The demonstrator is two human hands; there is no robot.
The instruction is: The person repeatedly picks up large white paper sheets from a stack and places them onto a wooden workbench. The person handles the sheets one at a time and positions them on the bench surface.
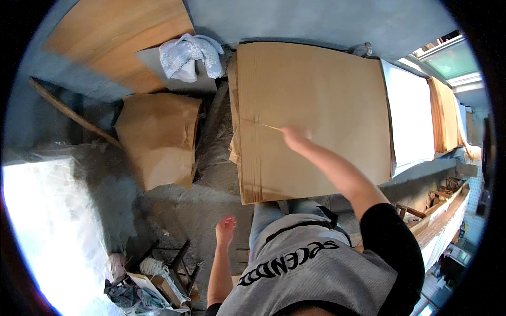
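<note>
My right hand [296, 138] reaches over a large stack of brown paper sheets [327, 89]. Pinched in its fingers is a thin, pale yellow stick [271, 127], pointing left across the top sheet. Several straight lines run down the left part of that sheet, near the stick's tip. The hand is slightly blurred. My left hand [226, 226] hangs low, left of my body and apart from the stack. Its fingers are loosely curled in, and nothing shows in them.
A smaller brown paper pile [158, 134] lies to the left, beside a wooden pole [74, 113]. A pale cloth [192, 55] hangs at the back. White sheets [411, 116] adjoin the stack's right side. Lower left, a box [158, 287] stands near a dark metal frame [182, 260].
</note>
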